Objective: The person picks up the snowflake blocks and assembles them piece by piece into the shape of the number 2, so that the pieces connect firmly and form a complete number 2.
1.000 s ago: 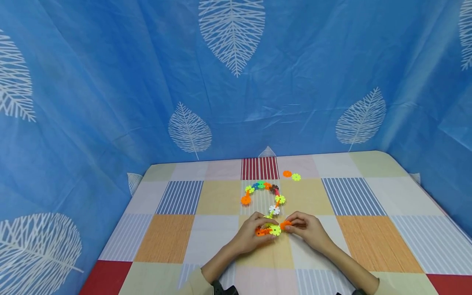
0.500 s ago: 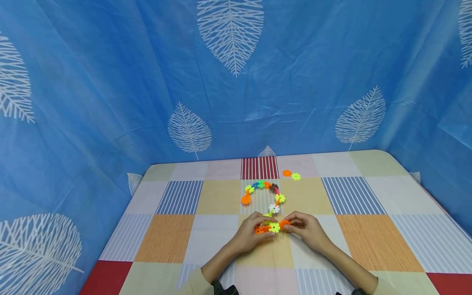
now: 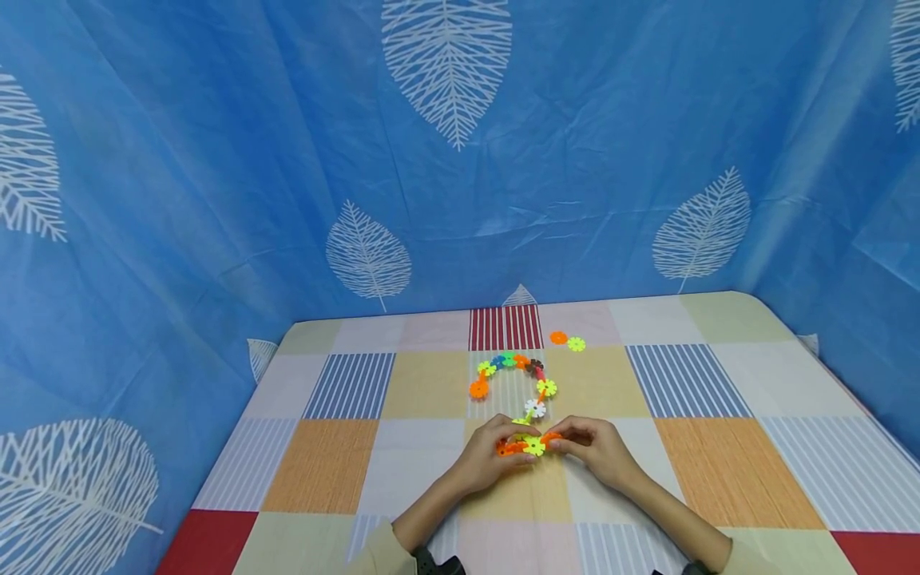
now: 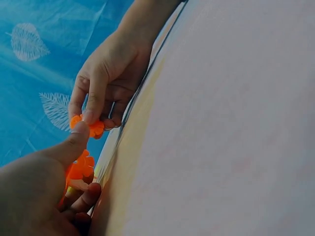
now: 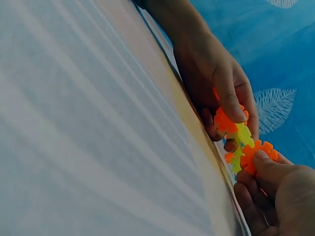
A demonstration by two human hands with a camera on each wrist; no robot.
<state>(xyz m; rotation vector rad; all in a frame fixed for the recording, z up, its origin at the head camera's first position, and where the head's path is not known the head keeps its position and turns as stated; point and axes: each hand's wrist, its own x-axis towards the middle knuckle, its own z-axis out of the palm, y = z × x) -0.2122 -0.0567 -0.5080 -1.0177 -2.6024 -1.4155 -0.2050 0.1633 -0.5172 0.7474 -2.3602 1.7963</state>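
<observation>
A chain of flower-shaped interlocking discs in many colours curls over the cloth, its white disc [image 3: 535,408] just beyond the hands in the head view. My left hand [image 3: 491,455] grips the near end of this chain, with a yellow disc [image 3: 534,446] and orange discs [image 3: 511,448] at its fingers. Between thumb and fingertips, my right hand [image 3: 600,454] pinches a single orange disc [image 5: 258,156]. That disc meets the yellow one at its edge; whether their slots are joined I cannot tell. The left fingers partly hide the chain's end.
Two loose discs, one orange [image 3: 558,338] and one yellow [image 3: 576,344], lie farther back. The chain's far end finishes in an orange disc [image 3: 478,390]. A patchwork cloth [image 3: 424,479] covers the table, and a blue leaf-print curtain [image 3: 575,160] hangs behind.
The orange disc in my right hand has come up against the yellow disc, closing a small gap, and has turned more edge-on. My left hand stays in place with the chain.
</observation>
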